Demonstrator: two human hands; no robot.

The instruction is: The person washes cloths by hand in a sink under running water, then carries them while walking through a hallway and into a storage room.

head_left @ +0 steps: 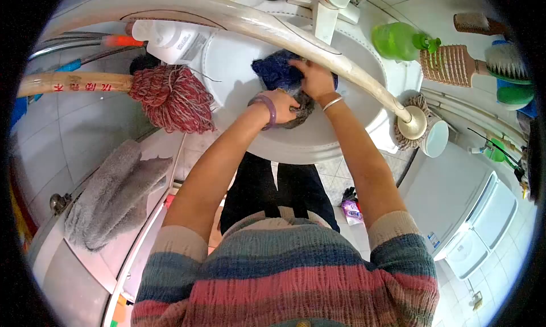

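Observation:
In the head view, both my hands are over a white washbasin [227, 108]. A wet-looking dark blue cloth [273, 71] is in the basin, with a grey-brown cloth [304, 110] at its near side. My left hand [277, 106], with a purple bangle at the wrist, curls its fingers around the grey-brown cloth. Opposite it, my right hand [316, 79], wearing a silver bangle, grips the dark blue cloth, its fingers bent over the top. Some fingertips are hidden in the folds.
A long pale pole [227, 17] crosses above the basin. Left are a red-and-white mop head [170, 99], a white bottle [179, 41] and a grey towel [111, 196]. Right are a green bottle [395, 41], hairbrushes [446, 65] and a white washing machine [449, 185]. The faucet [325, 20] stands behind.

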